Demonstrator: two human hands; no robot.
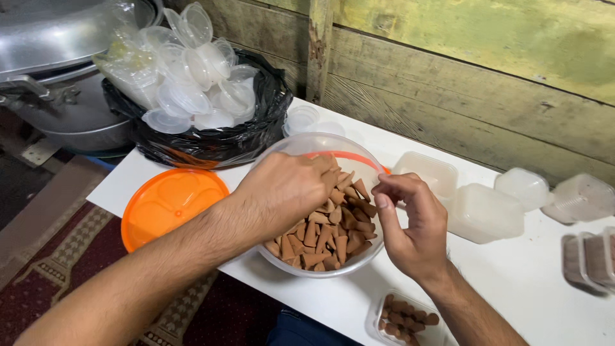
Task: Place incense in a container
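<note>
A clear round plastic bowl (301,146) on the white table (512,275) holds a heap of brown cones (330,234). My left hand (285,189) reaches into the bowl from the left, fingers closed around several cones at the top of the heap. My right hand (413,221) hovers over the bowl's right rim, fingertips pinched together; I cannot make out whether a cone is between them. A small clear tray (400,317) with brown cones in it lies at the near table edge, below my right wrist.
An orange lid (168,204) lies left of the bowl. Behind it a black bag (211,138) holds several clear lids and cups. Empty clear containers (483,211) sit to the right, filled ones (592,256) at far right. A metal pot (57,70) stands far left; wooden wall behind.
</note>
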